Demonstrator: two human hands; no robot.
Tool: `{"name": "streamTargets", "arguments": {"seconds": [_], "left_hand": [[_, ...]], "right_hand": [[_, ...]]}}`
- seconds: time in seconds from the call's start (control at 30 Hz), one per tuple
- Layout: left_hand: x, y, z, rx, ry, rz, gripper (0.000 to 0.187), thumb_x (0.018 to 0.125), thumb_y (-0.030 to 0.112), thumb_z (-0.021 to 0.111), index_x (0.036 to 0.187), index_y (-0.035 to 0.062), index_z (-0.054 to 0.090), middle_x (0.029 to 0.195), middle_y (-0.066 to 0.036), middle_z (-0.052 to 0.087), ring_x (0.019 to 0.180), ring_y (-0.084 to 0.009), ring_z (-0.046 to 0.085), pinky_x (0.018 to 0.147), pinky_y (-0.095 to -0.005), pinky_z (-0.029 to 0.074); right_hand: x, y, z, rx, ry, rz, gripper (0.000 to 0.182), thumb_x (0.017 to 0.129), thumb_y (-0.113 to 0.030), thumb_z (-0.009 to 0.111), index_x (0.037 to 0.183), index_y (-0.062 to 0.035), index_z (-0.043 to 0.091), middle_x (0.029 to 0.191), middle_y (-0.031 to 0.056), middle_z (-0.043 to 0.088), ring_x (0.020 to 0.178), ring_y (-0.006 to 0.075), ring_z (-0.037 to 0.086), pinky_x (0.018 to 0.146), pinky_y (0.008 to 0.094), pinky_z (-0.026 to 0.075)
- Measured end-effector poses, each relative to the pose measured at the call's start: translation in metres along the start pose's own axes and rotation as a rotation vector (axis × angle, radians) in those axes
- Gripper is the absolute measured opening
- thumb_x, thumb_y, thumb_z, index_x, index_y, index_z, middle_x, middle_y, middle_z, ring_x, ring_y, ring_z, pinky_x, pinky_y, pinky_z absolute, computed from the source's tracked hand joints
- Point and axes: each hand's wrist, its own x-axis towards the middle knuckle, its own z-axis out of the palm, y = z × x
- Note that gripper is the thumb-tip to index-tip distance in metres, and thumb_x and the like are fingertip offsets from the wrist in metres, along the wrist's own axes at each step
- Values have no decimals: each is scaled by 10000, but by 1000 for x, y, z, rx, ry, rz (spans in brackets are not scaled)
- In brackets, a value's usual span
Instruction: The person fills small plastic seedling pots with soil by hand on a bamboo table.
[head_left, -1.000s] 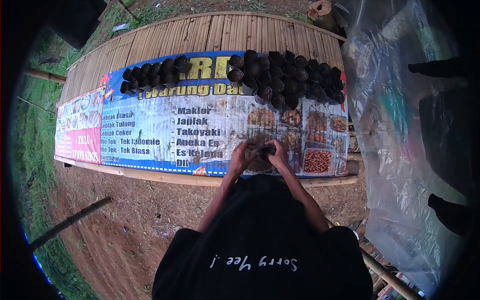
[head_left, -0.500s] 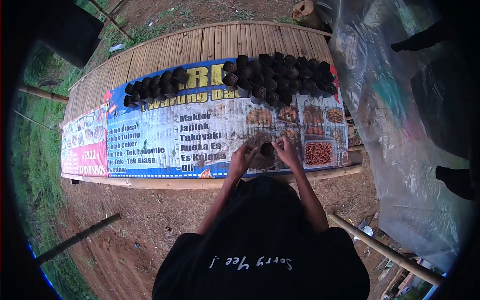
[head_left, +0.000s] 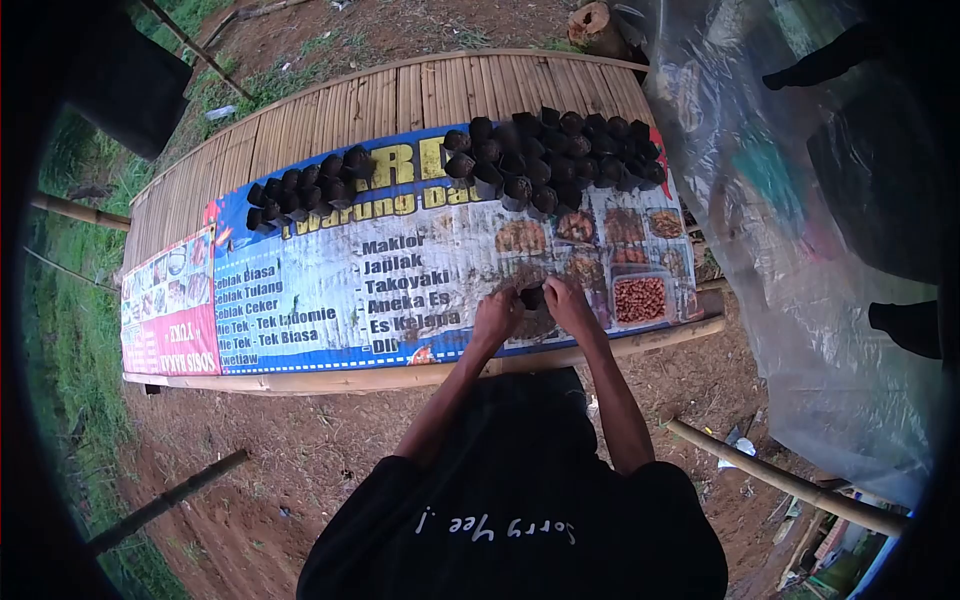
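Note:
Near the front edge of a printed banner [head_left: 300, 260], a small black bag [head_left: 532, 298] stands between my hands. My left hand [head_left: 498, 316] has its fingers closed on the bag's left rim. On the other side, my right hand [head_left: 566, 303] pinches the right rim. Dark soil lies on the banner around the bag. Farther back stand several filled black bags [head_left: 540, 170] in a large group. A smaller group of black bags [head_left: 290, 190] stands at the back left.
The banner covers much of a bamboo-slat table [head_left: 430, 95]. Clear plastic sheeting [head_left: 740, 230] hangs along the right. Bamboo poles [head_left: 790, 482] stick out around the table, and a cut log [head_left: 597, 28] lies behind it.
My left hand has closed in on the bag's rim, and the two hands are a little nearer each other. The view has shifted slightly.

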Motion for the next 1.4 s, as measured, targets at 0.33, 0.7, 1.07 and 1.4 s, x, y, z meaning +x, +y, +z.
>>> {"name": "streamTargets", "arguments": {"seconds": [0.33,0.7,1.07,1.4], "left_hand": [[2,-6,3,4,-6,-21,194,774,178,582,876,21,632,816,-234,657,797,-411,643,732,-472,515],[8,11,11,-5,101,69,144,792,127,566,848,-1,600,791,-236,634,779,-418,628,682,-471,497],[-4,23,11,27,216,69,123,767,83,580,847,-10,576,818,-218,617,765,-419,608,668,-479,487],[-12,40,10,61,184,-70,193,830,197,605,820,8,569,781,-200,633,716,-373,640,629,-451,503]], "right_hand": [[-11,-11,5,85,8,68,146,900,-142,533,852,-4,520,686,231,552,678,434,549,567,468,409],[-15,28,8,92,-2,22,183,911,-189,543,864,-12,551,650,201,566,624,394,565,544,437,404],[-13,36,-4,135,-10,15,213,903,-218,564,832,-17,558,626,165,585,591,362,581,550,439,431],[-10,32,8,-209,115,-198,246,876,-266,588,815,-28,589,694,184,627,709,382,593,665,470,451]]}}
